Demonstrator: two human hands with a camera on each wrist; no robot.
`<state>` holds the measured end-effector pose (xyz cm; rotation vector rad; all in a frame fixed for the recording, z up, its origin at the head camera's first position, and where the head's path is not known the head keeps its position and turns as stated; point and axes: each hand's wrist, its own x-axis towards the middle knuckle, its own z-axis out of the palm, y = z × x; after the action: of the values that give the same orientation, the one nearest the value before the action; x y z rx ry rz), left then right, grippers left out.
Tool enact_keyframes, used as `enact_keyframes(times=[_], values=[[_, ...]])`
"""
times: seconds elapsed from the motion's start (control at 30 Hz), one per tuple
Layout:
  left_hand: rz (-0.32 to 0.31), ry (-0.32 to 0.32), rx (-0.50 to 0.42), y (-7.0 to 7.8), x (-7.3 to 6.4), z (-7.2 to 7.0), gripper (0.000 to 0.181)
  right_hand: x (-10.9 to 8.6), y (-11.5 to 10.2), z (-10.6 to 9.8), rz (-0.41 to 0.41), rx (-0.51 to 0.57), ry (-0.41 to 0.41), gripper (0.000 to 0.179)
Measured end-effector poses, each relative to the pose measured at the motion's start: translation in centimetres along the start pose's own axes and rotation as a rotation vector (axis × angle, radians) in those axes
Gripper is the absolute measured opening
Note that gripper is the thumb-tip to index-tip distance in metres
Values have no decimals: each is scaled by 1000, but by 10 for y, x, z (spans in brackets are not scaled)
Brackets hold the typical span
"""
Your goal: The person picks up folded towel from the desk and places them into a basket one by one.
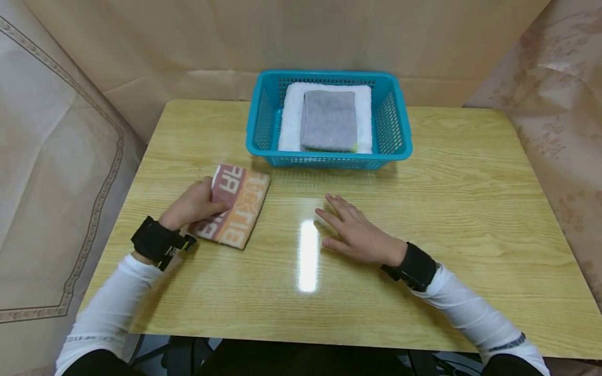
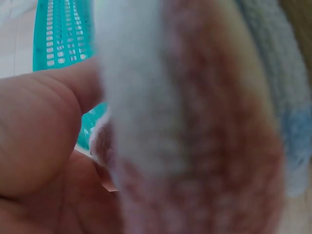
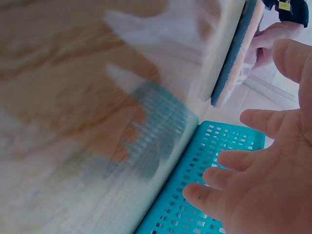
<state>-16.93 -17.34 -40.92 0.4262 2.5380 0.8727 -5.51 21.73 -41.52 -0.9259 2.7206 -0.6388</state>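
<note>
A folded towel in pink and orange with pale lettering is at the left of the table, its front corner tilted toward me. My left hand grips its left edge, thumb on top and the fingers mostly hidden. Close up in the left wrist view, the towel is blurred and fills most of the picture beside the thumb. Right of the towel, my right hand is held over the table with fingers spread and nothing in it. Those loosely extended fingers also show in the right wrist view.
A blue-green plastic basket with perforated walls stands at the back middle of the wooden table. Inside it lie a folded white towel and, on top, a smaller folded grey towel. Cloth curtains hang behind and beside the table.
</note>
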Motion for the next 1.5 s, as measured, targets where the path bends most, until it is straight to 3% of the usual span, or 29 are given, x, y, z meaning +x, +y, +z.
enact_keyframes(times=[0.37,0.87,1.07,1.3,1.5], values=[[20,-57,28,20,0,14,46,-2,1,-1,7,6,-1,67],[16,-135,-89,31,1,19,60,-2,2,-2,11,57,29,66],[60,-167,-167,30,2,22,63,-3,3,-2,35,138,24,65],[104,-202,-173,34,3,28,68,-2,1,-2,136,311,-1,63],[108,-198,-178,38,3,35,73,1,0,0,178,428,47,57]])
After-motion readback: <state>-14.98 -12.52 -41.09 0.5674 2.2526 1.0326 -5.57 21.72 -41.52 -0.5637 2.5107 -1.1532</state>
